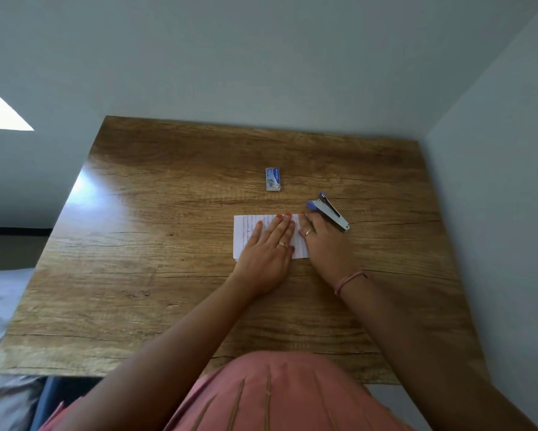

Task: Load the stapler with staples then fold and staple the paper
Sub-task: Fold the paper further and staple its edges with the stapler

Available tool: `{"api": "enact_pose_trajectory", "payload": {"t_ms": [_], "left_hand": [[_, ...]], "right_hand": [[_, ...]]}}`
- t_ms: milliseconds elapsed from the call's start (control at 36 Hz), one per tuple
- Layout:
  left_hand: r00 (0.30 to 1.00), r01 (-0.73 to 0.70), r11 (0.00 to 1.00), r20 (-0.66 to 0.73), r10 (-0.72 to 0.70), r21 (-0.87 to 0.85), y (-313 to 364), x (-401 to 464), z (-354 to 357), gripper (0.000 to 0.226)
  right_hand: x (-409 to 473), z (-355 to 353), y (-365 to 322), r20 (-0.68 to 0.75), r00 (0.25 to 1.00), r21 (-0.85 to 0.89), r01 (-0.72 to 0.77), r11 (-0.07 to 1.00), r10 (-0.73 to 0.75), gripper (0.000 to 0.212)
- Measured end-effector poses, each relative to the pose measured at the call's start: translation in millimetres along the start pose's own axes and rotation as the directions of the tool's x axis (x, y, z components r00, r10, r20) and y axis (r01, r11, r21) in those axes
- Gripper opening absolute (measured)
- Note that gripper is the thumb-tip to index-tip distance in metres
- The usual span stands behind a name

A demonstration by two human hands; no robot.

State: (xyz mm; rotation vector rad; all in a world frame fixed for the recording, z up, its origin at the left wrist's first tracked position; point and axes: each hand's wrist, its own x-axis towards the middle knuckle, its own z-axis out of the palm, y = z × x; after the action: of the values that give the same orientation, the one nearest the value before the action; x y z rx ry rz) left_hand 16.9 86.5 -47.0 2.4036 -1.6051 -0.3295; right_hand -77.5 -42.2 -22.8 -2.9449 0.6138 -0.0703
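While the left hand (266,253) presses flat, fingers straight and together, on the folded lined paper (245,233), I see the right hand (322,244) gripping the blue stapler (331,213) at its right edge. Far off, the staple box (273,179): print unreadable.

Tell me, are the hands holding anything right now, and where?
The right hand grips the stapler around its near end, by the paper's far right corner. The left hand holds nothing; it presses flat on the paper.
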Motion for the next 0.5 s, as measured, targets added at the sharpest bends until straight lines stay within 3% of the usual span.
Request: {"api": "enact_pose_trajectory", "payload": {"t_ms": [222,361,445,500], "left_hand": [[0.997,0.078,0.997,0.019,-0.078,0.004,11.0,0.4,-1.4,0.057],[0.993,0.112,0.994,0.043,-0.111,-0.021,18.0,1.6,-5.2,0.057],[0.993,0.111,0.993,0.047,-0.109,-0.032,17.4,1.2,-6.1,0.058],[0.993,0.101,0.994,0.06,-0.098,-0.037,16.2,0.0,-6.4,0.061]], "right_hand": [[1.8,-4.9,-4.8,0.023,0.997,0.036,-0.074,0.997,0.074,0.047],[0.6,-13.2,-7.4,0.111,0.991,-0.01,-0.074,0.997,0.075,0.049],[2.3,-17.3,-18.4,0.057,0.99,-0.207,-0.116,0.971,0.13,0.044],[6.2,-17.6,-30.1,-0.01,0.99,-0.163,-0.141,0.976,0.142,0.043]]}}
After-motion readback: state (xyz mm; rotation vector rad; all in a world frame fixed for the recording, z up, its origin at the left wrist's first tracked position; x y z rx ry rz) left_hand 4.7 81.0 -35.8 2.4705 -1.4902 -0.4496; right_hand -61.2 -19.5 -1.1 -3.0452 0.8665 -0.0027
